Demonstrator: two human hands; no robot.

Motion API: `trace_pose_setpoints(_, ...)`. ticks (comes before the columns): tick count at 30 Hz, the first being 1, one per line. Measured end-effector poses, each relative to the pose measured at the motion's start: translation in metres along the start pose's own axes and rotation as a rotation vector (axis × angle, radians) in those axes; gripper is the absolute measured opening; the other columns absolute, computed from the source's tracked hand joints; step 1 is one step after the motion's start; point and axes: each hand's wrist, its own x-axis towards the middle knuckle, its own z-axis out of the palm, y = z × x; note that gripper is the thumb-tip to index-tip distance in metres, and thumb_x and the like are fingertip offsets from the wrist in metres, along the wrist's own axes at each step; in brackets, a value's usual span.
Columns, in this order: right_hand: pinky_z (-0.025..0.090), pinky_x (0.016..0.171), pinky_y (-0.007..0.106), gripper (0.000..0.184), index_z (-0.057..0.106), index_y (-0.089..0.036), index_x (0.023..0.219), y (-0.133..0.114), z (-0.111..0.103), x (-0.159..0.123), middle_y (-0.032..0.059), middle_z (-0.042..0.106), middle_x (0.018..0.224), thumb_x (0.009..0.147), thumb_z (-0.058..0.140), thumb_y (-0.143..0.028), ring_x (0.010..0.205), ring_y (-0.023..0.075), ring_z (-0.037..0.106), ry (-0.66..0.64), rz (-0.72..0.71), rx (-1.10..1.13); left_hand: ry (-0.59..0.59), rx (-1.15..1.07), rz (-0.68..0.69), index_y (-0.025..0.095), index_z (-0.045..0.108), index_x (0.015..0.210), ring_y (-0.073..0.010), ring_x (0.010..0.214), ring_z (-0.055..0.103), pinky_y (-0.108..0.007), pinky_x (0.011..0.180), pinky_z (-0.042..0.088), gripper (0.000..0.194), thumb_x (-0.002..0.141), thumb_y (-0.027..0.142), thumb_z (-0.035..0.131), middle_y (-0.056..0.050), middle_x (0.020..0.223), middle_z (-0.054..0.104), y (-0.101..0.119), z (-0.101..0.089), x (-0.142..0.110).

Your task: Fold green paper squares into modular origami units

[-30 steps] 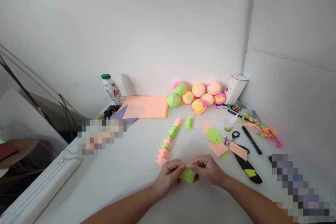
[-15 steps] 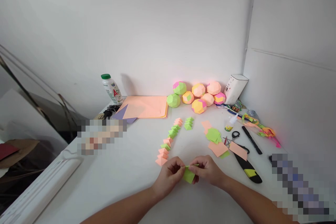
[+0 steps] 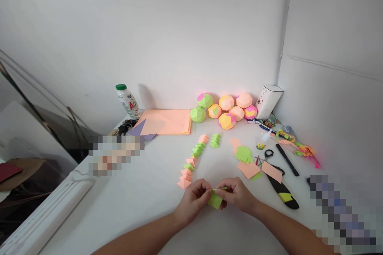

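Note:
A small green paper square (image 3: 215,199) is pinched between both my hands just above the white table (image 3: 143,199). My left hand (image 3: 194,201) grips its left edge with closed fingers. My right hand (image 3: 237,195) pinches its top fold from the right. Just beyond my left hand runs a curved row of folded pink and green paper units (image 3: 193,159). A loose pile of green and pink paper squares (image 3: 247,161) lies beyond my right hand.
Several paper balls (image 3: 226,107) sit against the back wall beside a white box (image 3: 267,99). Pink sheets (image 3: 164,121) and a green-capped bottle (image 3: 128,101) are at the back left. Scissors (image 3: 271,159), a glue bottle (image 3: 262,140), a black pen (image 3: 287,159) and a black-and-yellow cutter (image 3: 283,193) lie right.
The green paper has been folded smaller between my fingers, and its top edge now shows as a thin fold. My hands stay in the same spot.

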Motion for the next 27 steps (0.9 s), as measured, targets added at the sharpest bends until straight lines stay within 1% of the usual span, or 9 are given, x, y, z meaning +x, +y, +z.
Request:
trace_pose_setpoints(3, 0.05, 0.053, 0.025, 0.017, 0.064, -0.014, 0.076, -0.001, 0.005, -0.001, 0.0024, 0.063, 0.067, 0.076, 0.062, -0.031, 0.059, 0.0151, 0.061, 0.042, -0.079, -0.134, 0.01, 0.123, 0.038, 0.017, 0.051, 0.066, -0.0121, 0.055, 0.05, -0.024, 0.053, 0.038, 0.031, 0.075, 0.044, 0.062, 0.001, 0.06, 0.054, -0.004, 0.0, 0.0)
trace_pose_setpoints(5, 0.047, 0.054, 0.023, 0.009, 0.063, -0.015, 0.073, -0.001, 0.007, -0.002, 0.0013, 0.062, 0.066, 0.075, 0.06, -0.023, 0.061, 0.0142, 0.058, 0.072, -0.153, -0.259, 0.026, 0.207, 0.076, 0.017, 0.051, 0.065, -0.011, 0.055, 0.046, -0.022, 0.052, 0.036, 0.026, 0.075, 0.038, 0.063, 0.002, 0.059, 0.052, -0.006, 0.0, 0.0)
trace_pose_setpoints(7, 0.044, 0.052, 0.022, 0.008, 0.061, -0.016, 0.067, -0.001, 0.009, -0.003, 0.0, 0.06, 0.062, 0.073, 0.057, -0.019, 0.058, 0.0129, 0.056, 0.084, -0.201, -0.341, 0.03, 0.275, 0.098, 0.017, 0.051, 0.064, -0.0105, 0.054, 0.044, -0.022, 0.051, 0.034, 0.021, 0.075, 0.031, 0.062, 0.002, 0.059, 0.05, -0.008, 0.0, 0.0)
trace_pose_setpoints(12, 0.037, 0.042, 0.02, 0.006, 0.052, -0.017, 0.063, 0.002, 0.01, -0.004, -0.0035, 0.053, 0.049, 0.069, 0.053, -0.014, 0.045, 0.0107, 0.05, 0.072, -0.15, -0.367, 0.035, 0.385, 0.142, 0.016, 0.052, 0.063, -0.0109, 0.057, 0.043, -0.022, 0.052, 0.033, 0.01, 0.072, 0.017, 0.058, 0.001, 0.063, 0.05, -0.008, -0.001, -0.001)
trace_pose_setpoints(14, 0.035, 0.04, 0.02, 0.008, 0.049, -0.018, 0.062, 0.0, 0.005, -0.003, -0.0041, 0.051, 0.047, 0.068, 0.053, -0.014, 0.041, 0.0102, 0.048, 0.069, -0.118, -0.356, 0.055, 0.348, 0.138, 0.016, 0.051, 0.062, -0.0105, 0.056, 0.041, -0.022, 0.053, 0.033, 0.011, 0.071, 0.017, 0.058, 0.002, 0.062, 0.048, -0.008, -0.002, -0.001)
trace_pose_setpoints(16, 0.035, 0.04, 0.02, 0.009, 0.047, -0.018, 0.061, -0.004, -0.002, -0.002, -0.0043, 0.051, 0.046, 0.068, 0.053, -0.015, 0.04, 0.0101, 0.048, 0.082, -0.099, -0.335, 0.076, 0.251, 0.103, 0.017, 0.049, 0.063, -0.0095, 0.054, 0.038, -0.022, 0.051, 0.031, 0.014, 0.072, 0.021, 0.059, 0.004, 0.059, 0.044, -0.007, -0.002, -0.001)
trace_pose_setpoints(21, 0.042, 0.049, 0.022, 0.007, 0.048, -0.018, 0.072, -0.011, -0.012, 0.002, -0.0027, 0.055, 0.057, 0.074, 0.055, -0.019, 0.049, 0.011, 0.053, 0.13, -0.131, -0.216, 0.115, 0.069, 0.01, 0.017, 0.047, 0.067, -0.0084, 0.052, 0.038, -0.021, 0.051, 0.032, 0.023, 0.074, 0.034, 0.062, 0.006, 0.057, 0.042, -0.005, -0.003, 0.0)
trace_pose_setpoints(23, 0.042, 0.05, 0.022, 0.009, 0.05, -0.017, 0.077, -0.008, -0.01, 0.002, -0.0027, 0.055, 0.059, 0.076, 0.057, -0.023, 0.051, 0.0112, 0.054, 0.088, -0.12, -0.186, 0.104, 0.045, 0.004, 0.017, 0.048, 0.069, -0.0085, 0.053, 0.039, -0.022, 0.052, 0.033, 0.027, 0.075, 0.038, 0.062, 0.005, 0.058, 0.044, -0.005, -0.003, 0.0)
trace_pose_setpoints(27, 0.044, 0.052, 0.024, 0.016, 0.056, -0.015, 0.072, -0.001, -0.002, 0.0, 0.0001, 0.058, 0.059, 0.08, 0.058, -0.029, 0.053, 0.0128, 0.057, -0.013, -0.115, -0.199, 0.045, 0.048, 0.012, 0.016, 0.05, 0.07, -0.0089, 0.054, 0.042, -0.021, 0.051, 0.034, 0.029, 0.075, 0.041, 0.064, 0.004, 0.06, 0.048, -0.007, -0.003, 0.0)
